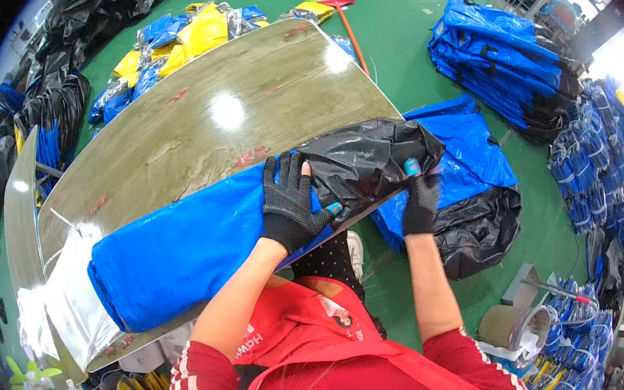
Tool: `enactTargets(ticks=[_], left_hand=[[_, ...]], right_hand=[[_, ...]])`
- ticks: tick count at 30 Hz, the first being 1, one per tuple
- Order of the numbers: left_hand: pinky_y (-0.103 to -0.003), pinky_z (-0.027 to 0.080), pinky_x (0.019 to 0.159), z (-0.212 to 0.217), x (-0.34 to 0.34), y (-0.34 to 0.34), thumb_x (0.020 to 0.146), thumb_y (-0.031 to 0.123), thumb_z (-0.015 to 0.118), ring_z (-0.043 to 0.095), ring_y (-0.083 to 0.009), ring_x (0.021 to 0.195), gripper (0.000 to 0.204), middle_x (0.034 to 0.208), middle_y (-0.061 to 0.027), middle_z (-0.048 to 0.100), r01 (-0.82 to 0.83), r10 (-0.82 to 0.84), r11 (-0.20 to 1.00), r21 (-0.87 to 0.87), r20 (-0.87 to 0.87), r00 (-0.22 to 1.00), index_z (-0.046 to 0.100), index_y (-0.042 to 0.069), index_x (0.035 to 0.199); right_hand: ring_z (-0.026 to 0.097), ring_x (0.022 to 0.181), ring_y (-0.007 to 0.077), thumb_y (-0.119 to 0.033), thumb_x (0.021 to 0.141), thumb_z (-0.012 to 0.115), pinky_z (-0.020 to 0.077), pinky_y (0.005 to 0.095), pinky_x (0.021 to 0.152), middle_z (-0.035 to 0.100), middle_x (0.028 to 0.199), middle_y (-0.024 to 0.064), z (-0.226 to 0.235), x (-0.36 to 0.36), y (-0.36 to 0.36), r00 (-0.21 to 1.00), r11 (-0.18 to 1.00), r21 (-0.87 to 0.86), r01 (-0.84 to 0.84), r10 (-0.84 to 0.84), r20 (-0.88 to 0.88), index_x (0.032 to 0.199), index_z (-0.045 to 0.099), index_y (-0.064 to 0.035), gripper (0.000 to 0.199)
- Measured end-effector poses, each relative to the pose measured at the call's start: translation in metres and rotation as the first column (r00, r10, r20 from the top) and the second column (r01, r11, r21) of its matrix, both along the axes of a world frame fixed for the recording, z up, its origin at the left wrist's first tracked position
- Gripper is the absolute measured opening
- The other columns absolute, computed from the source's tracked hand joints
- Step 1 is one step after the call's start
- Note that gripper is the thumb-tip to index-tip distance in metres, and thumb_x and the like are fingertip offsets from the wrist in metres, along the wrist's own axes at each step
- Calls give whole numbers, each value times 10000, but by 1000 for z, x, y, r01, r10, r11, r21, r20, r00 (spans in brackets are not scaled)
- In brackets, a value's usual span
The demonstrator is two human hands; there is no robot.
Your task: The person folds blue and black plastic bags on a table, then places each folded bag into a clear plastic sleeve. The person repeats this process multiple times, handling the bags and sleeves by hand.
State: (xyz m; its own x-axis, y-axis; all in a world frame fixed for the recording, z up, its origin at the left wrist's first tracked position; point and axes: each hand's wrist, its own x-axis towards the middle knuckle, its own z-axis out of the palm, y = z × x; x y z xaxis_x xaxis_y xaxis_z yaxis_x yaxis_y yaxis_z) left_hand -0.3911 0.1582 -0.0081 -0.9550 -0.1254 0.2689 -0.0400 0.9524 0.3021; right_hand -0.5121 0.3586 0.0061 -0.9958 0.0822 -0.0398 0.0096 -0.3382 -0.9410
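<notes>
Fingers of black-gloved left hand (pixel 290 204) spread flat on long folded blue-and-black plastic sheet (pixel 178 246), laid along brown wood-grain tabletop (pixel 165 143); black-gloved right hand (pixel 420 199) blurred at sheet's black end, hold unclear; blue-and-black plastic bundle (pixel 469 144) behind, partly hidden.

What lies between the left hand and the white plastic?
Head view: the folded blue sheet lies between the left hand and the white plastic.

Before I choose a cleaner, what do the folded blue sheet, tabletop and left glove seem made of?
Folded blue sheet: probably plastic, smooth, with soft sheen.
Tabletop: likely laminate, wood-grained, shiny with lamp reflections.
Left glove: perhaps knit fabric, matte, fine dots showing.
</notes>
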Motion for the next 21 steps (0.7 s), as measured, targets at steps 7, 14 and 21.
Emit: enactTargets(ticks=[7,14,21], left_hand=[[-471,147,1162,-11,6,0,869,462,537,268,-346,1385,673,1479,-201,334,118,-125,927,356,-1,992,428,21,1366],[-466,230,1137,76,123,-29,829,284,602,340,-344,1355,574,1442,-200,400,390,-425,900,196,197,883,486,45,1338],[-588,80,1134,17,152,-89,799,481,583,235,-435,1386,792,1475,-219,329,-50,52,997,-54,49,997,367,2,1392]], right_hand=[[540,1142,340,-70,741,634,437,394,976,570,1249,170,36,54,-67,531,603,797,5,674,-514,1277,542,-58,544],[323,1329,469,-307,716,686,140,672,1069,429,1391,237,61,128,-121,272,287,958,-10,923,-273,1294,540,-209,604],[451,1206,378,-468,737,694,298,543,1029,524,1237,222,46,112,-131,357,452,855,-255,865,-351,1238,562,-74,651]])
